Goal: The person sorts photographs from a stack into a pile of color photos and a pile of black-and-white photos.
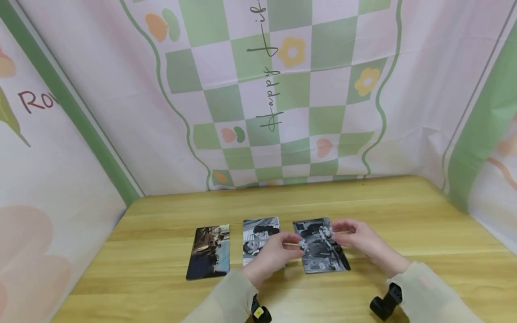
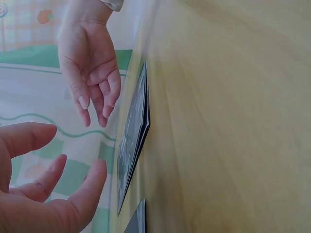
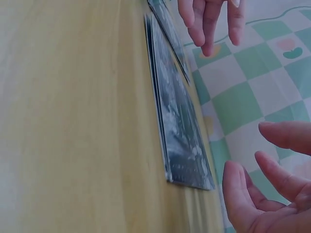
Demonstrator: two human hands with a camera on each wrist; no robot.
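A color picture (image 1: 208, 251) lies nearest the left edge of the wooden table (image 1: 343, 197); next comes a gray picture (image 1: 256, 231), partly hidden by the left hand (image 1: 276, 251), which hangs with its fingers spread; then a stack of gray pictures (image 1: 321, 251) lies about midway between the table's left and right edges; the right hand (image 1: 361, 235) hangs by the stack's right side, fingers spread too.

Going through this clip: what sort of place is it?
Probably a small fabric-lined tabletop booth: a wood-grain table, a checkered backdrop hanging behind it, and a patterned side panel on the left.
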